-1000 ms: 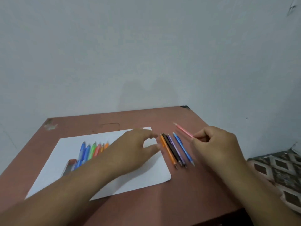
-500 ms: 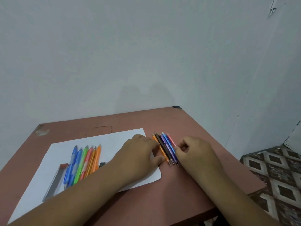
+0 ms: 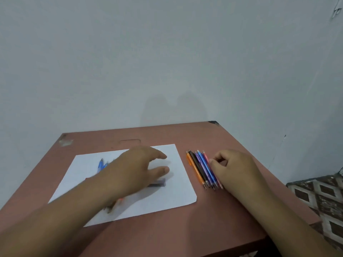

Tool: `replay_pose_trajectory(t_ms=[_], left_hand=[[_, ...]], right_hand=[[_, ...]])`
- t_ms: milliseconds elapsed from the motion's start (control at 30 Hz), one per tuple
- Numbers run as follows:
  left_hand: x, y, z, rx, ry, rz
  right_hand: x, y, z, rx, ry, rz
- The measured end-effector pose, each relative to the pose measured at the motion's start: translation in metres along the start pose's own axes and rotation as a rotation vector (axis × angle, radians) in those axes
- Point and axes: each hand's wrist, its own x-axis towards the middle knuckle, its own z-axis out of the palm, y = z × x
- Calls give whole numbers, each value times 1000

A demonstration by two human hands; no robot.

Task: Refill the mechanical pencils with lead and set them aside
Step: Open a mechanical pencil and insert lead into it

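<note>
Five slim plastic mechanical pencils (image 3: 203,168) lie side by side on the reddish-brown desk (image 3: 219,216), just right of the white sheet of paper (image 3: 178,193). From left to right they are orange, black, purple, blue and pink, barrels touching along their length, metal tips pointing toward the near edge and cap ends toward the far wall. The orange one sits slightly farther left at its cap end, and the whole row slants from far left to near right.

The right hand (image 3: 233,168) rests on the desk against the right side of this row, fingers curled in, fingertips at the pink pencil near its middle; whether its grip actually pinches that pencil or only touches it cannot be told.

The left hand (image 3: 138,168) hovers over the middle of the paper, blurred, fingers loosely extended and thumb apart, its grip released and holding nothing. Under and behind it lies a second group of coloured pencils (image 3: 101,164): only blue barrels show clearly at the far left, with orange and dark tips peeking out beneath the forearm at the near side. A small grey rectangular lead case (image 3: 159,183) shows just below the thumb, lying flat on the paper.

A patterned tiled floor (image 3: 319,199) is visible at the right, beyond the desk
</note>
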Motion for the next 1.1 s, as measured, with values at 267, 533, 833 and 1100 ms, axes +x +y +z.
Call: replay_pose_trajectory(t_ms=[267,533,833,1100], left_hand=[[-35,-58,-37,58,110,-206],[-52,-100,-38,59,120,-267],[-57,-108,-29,-3,108,-253],[-55,-112,-25,-25,128,-226]], right_hand=[[11,-59,7,78,-24,-162],[14,-116,54,-150,-290,-707],[32,-129,87,-193,-334,-1064],[49,-134,100,-386,-291,-1345]])
